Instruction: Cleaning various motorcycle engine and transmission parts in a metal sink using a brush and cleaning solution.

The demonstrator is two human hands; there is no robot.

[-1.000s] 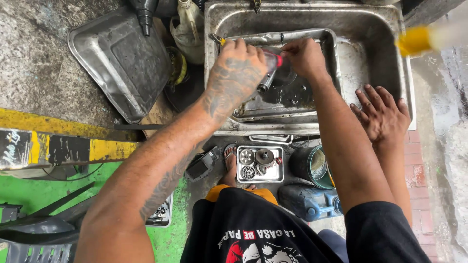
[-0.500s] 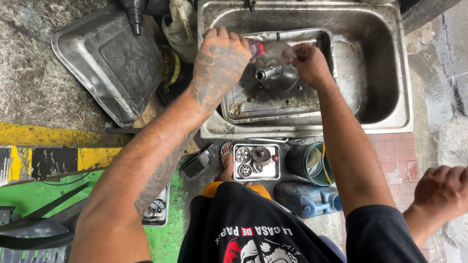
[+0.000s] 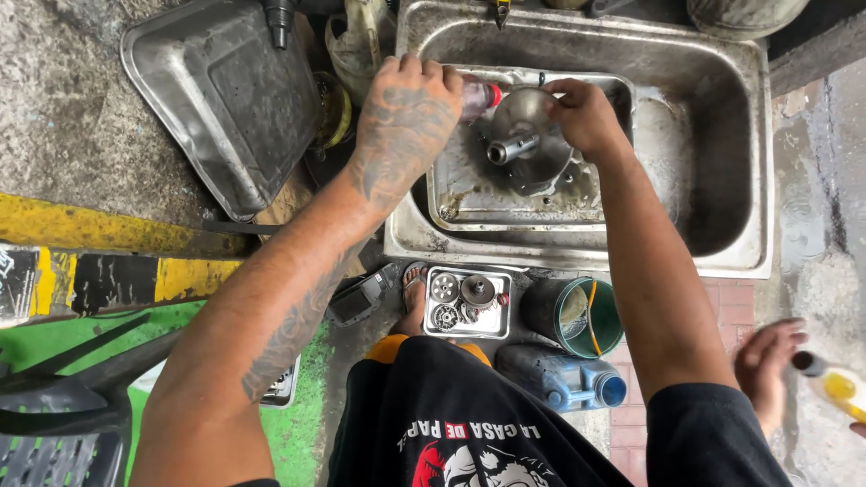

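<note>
Head view: the left hand (image 3: 406,108) is closed around a small clear bottle with a red cap (image 3: 476,96), its nozzle end pointing right toward the round metal pulley disc (image 3: 528,135). The right hand (image 3: 586,115) pinches the disc's upper right rim between thumb and fingers and holds it tilted on edge. The disc's short hollow shaft (image 3: 507,149), its long axis, points down and left, toward the person and the left hand. The disc hangs directly between both hands. The right one touches it, while the left is just beside it with the bottle cap almost at the rim.

Below the disc lies a shallow steel tray (image 3: 469,203) set inside the steel sink (image 3: 722,135). The tray walls hem in the disc on the left and near side, while the sink basin lies open to the right.

On the floor below the sink stand a small tray of gears (image 3: 466,302), a green bucket (image 3: 577,316) and a blue jug (image 3: 564,379). Another person's hand (image 3: 767,365) with a yellow bottle (image 3: 834,383) is at the lower right, well apart.
</note>
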